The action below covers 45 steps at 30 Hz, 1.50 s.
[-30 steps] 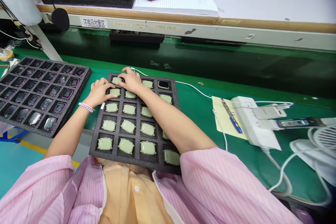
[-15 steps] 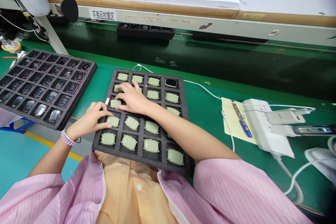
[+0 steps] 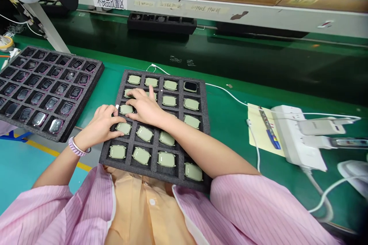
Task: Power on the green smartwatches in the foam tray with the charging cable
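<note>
A black foam tray (image 3: 153,178) lies in front of me, its compartments holding pale green watch cases. My left hand (image 3: 101,125) is at the tray's left edge, thumb and index finger closed on opposite edges of a green watch case (image 3: 123,128) in its compartment. Reaching across the tray, my right hand (image 3: 143,108) has its thumb and index finger about another watch case (image 3: 126,109), one row farther away; its other fingers lie over the row beyond. At the far right corner sits a watch with a dark screen (image 3: 190,86). My right forearm hides part of the tray.
To the left stands a second foam tray (image 3: 101,69) of dark watch pieces with purple edges. On the right are a white power strip (image 3: 299,138), a blue pen (image 3: 272,138) on yellow paper (image 3: 253,118), and cables. A shelf (image 3: 207,7) spans the back.
The view has tilted and shifted slightly. Both hands stay at the same watch cases, with only small finger movements.
</note>
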{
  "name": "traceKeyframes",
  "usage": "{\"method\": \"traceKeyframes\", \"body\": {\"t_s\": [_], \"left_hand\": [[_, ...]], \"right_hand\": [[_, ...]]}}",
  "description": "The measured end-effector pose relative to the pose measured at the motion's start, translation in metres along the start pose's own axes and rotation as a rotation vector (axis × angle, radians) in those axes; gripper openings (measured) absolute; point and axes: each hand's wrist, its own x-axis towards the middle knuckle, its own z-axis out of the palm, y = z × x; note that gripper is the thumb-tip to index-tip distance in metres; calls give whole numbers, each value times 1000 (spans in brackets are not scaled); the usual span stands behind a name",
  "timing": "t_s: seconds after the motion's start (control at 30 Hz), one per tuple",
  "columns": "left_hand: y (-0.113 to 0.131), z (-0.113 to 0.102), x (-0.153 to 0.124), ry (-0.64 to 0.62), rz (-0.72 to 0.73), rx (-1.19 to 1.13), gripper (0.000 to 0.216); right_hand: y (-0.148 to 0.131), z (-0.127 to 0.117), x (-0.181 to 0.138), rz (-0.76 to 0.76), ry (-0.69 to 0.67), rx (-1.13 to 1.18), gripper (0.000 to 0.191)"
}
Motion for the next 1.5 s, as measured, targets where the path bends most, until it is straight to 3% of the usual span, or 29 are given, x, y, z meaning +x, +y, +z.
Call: {"method": "traceKeyframes", "body": {"t_s": [0.27,0.7,1.03,1.17,1.37,1.5], "left_hand": [[-3,4,6,-11,55,-50,51],[-6,10,16,8,90,-122,57],[10,-9,57,79,131,-110,60],[6,-4,57,136,216,-132,62],[6,-4,55,105,182,-126,62],[3,-2,57,136,244,-130,65]], "right_hand": [[12,10,3,-34,17,159,47],[25,14,13,-101,18,171,48],[65,0,41,-88,86,158,47],[63,2,40,-118,105,175,49],[58,-1,37,-71,80,154,48],[60,-1,38,-98,84,167,50]]}}
